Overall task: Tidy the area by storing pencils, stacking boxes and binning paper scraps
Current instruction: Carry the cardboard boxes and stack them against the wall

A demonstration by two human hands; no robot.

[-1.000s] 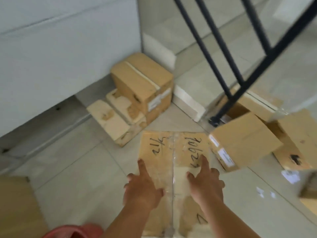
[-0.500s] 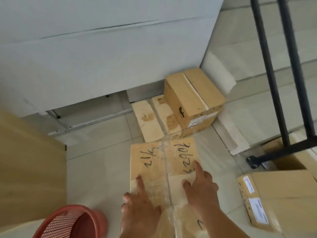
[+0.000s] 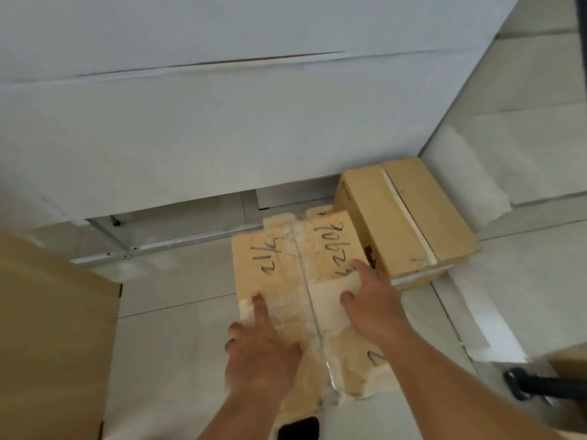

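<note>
A worn cardboard box (image 3: 279,262), taped down the middle and marked with handwritten numbers, is carried between both my hands. My left hand (image 3: 260,354) presses on its near left part with the forefinger stretched out. On the right half lies my right hand (image 3: 371,300), its fingers over a pale label. The box's far edge reaches a sealed brown box (image 3: 409,217) that stands by the wall on a flatter box (image 3: 422,276). Torn flaps (image 3: 282,219) of that flatter box show just beyond the carried box.
A white panel wall (image 3: 222,138) rises behind, with a metal rail (image 3: 178,244) along the floor. A large brown board (image 3: 47,344) fills the left. A black stand foot (image 3: 533,385) and another box's corner (image 3: 571,357) are at the right.
Both hands have carried the marked box forward until it reaches the stacked boxes by the wall. The view has swung left; the red basket and the labelled box at the right are out of sight.
</note>
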